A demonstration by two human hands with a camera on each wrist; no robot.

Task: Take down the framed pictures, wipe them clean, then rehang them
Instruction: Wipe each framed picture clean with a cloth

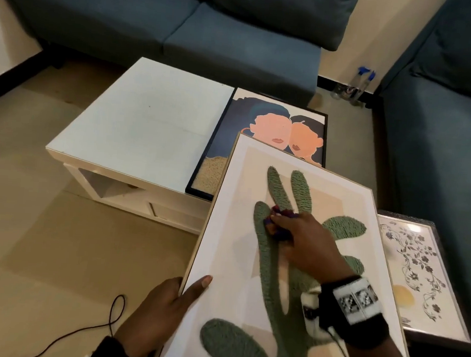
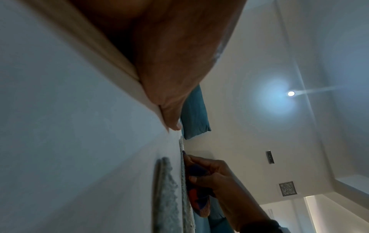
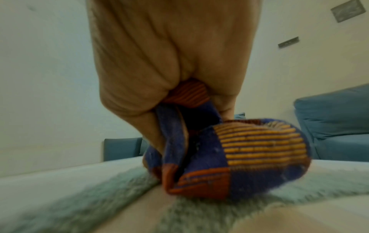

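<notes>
A large framed cactus picture with a pale wooden frame lies tilted in front of me. My left hand grips its left edge, thumb on the front. My right hand holds a bunched blue, orange and yellow striped cloth and presses it on the green cactus near the picture's middle. The right wrist view shows the cloth clamped under the fingers on the fuzzy green surface. In the left wrist view, the thumb lies on the frame edge, and the right hand holds the cloth.
A framed picture of two faces lies on the white coffee table. A dark-framed floral picture lies at the right. Blue sofas stand behind and to the right. Two spray bottles stand by the wall. A black cable crosses the floor.
</notes>
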